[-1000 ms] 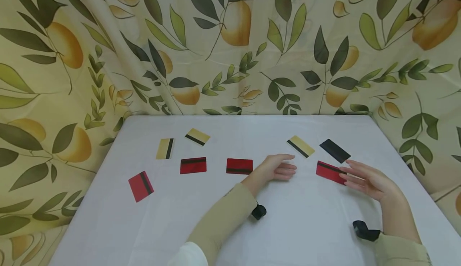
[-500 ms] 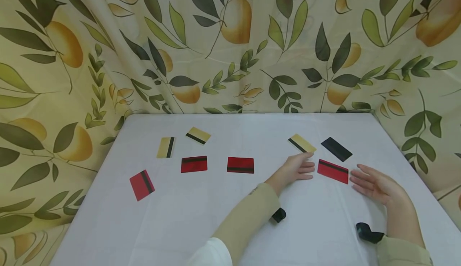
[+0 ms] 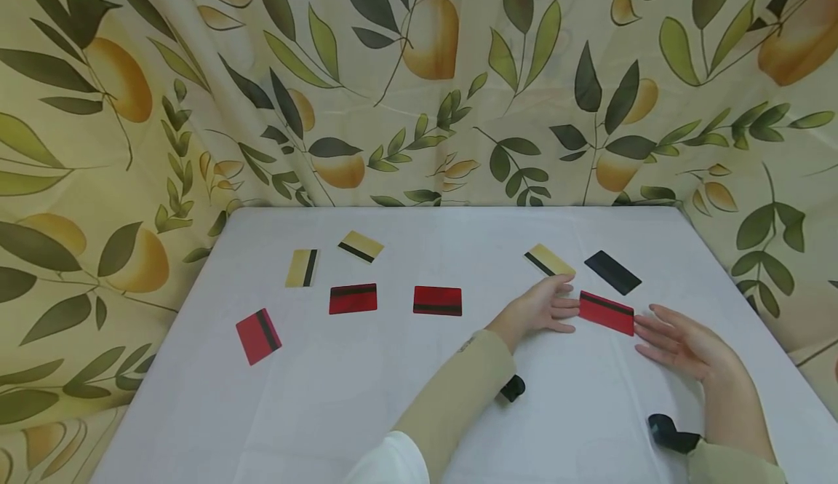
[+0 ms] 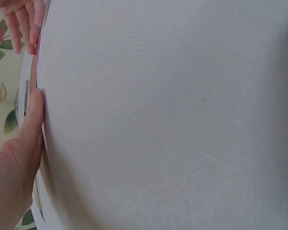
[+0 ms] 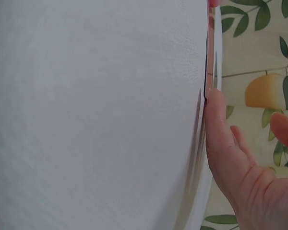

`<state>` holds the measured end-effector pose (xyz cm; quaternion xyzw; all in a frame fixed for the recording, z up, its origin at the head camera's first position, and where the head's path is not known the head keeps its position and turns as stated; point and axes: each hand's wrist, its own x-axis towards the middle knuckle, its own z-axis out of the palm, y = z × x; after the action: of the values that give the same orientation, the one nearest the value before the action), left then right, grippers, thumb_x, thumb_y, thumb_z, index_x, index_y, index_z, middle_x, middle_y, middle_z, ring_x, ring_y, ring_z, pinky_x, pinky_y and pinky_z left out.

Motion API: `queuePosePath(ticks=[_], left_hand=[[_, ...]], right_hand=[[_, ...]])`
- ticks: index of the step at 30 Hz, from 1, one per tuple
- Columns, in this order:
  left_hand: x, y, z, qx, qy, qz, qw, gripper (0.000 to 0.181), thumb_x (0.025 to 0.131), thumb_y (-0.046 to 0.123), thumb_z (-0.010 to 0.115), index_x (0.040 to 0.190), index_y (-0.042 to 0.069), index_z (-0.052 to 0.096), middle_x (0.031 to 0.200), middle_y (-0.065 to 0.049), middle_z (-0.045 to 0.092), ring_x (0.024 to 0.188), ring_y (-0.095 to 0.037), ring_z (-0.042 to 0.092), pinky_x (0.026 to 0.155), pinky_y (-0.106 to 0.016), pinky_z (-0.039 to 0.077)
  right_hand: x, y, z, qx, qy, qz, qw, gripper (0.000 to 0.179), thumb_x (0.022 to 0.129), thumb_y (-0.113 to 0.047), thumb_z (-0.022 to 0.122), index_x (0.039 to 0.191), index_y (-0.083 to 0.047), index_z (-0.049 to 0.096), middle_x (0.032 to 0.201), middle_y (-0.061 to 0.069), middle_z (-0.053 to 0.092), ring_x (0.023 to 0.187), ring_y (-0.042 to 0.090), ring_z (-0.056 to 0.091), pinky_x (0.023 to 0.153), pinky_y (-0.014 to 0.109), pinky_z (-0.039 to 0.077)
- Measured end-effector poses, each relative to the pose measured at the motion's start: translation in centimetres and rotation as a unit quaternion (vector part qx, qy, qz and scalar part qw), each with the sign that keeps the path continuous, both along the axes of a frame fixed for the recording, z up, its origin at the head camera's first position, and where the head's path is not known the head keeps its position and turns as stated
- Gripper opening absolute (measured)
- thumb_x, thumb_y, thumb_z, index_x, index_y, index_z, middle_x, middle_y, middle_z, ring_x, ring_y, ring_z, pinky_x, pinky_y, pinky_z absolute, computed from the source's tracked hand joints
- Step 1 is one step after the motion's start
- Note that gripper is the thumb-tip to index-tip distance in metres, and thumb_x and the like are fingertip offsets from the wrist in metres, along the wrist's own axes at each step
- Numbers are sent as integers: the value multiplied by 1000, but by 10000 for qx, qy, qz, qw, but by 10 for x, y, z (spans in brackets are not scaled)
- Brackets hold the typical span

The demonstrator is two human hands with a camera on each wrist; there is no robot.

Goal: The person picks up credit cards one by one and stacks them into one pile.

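Note:
A red card with a dark stripe (image 3: 606, 314) lies flat on the white table between the two hands. My left hand (image 3: 540, 307) reaches in from its left, fingers extended, fingertips right at the card's left edge. On the other side my right hand (image 3: 681, 340) has its fingers spread loosely, with the tips at the card's right edge. Both wrist views show the hands low along the tabletop; in the right wrist view the right hand's lower edge (image 5: 230, 153) meets the card's end. A yellow card (image 3: 547, 259) sits just beyond the left hand, and a black card (image 3: 612, 272) behind the red one.
Farther left on the white table (image 3: 366, 397) lie two more yellow cards, one upright (image 3: 297, 268) and one slanted (image 3: 360, 246). Three other red cards, such as the middle one (image 3: 437, 300), are spread there too. A fruit-patterned cloth (image 3: 419, 142) hangs behind the table.
My left hand has moved right, from near the middle red card to the left edge of the right-hand red card. The right hand has drawn back slightly right, uncovering that card's end.

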<state>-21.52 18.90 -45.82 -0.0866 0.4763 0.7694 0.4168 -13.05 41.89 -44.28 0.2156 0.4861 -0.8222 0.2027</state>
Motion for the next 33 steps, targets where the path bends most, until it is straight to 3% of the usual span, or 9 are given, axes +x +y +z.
queuePosePath(ticks=[4,7,12,20,28,33], left_hand=[[1,-2,2,78,-240,23,9997,57,88,37,54,133,3,42,118,-20,56,116,-33,50,96,-60,35],[2,-2,4,32,-223,13,9997,58,88,37,54,134,4,41,117,-20,57,115,-33,51,96,-60,35],[1,-2,6,-183,-198,16,9996,54,88,39,53,129,5,47,114,-18,59,111,-32,54,94,-59,37],[2,-4,5,-129,-325,187,9992,48,88,36,54,124,3,52,113,-19,60,108,-38,55,94,-59,38],[4,0,1,-173,-333,523,9979,47,88,32,54,118,-5,55,106,-25,60,104,-41,57,92,-55,42],[4,0,1,-223,-500,439,9975,50,88,33,55,116,-8,55,104,-27,59,105,-40,57,93,-53,42]], right_hand=[[0,0,-3,-298,-118,-287,9991,15,94,-22,51,84,-19,63,86,5,68,82,22,67,79,45,53],[0,1,-4,-492,-188,-446,9976,15,93,-19,53,82,-16,63,84,8,68,82,25,67,79,45,52],[-1,0,-3,-535,-306,-552,9966,17,93,-21,53,81,-14,63,83,10,68,82,27,67,81,44,52],[-1,1,-2,-863,-573,-638,9926,28,93,-22,52,77,-8,69,82,13,67,81,29,66,85,40,51],[-3,4,-4,-350,-481,32,9982,31,95,-30,47,81,-16,70,86,3,69,83,21,67,78,36,54],[-1,4,-3,-621,-337,25,9975,30,97,-24,45,83,-11,69,88,7,68,84,24,66,81,41,53]])
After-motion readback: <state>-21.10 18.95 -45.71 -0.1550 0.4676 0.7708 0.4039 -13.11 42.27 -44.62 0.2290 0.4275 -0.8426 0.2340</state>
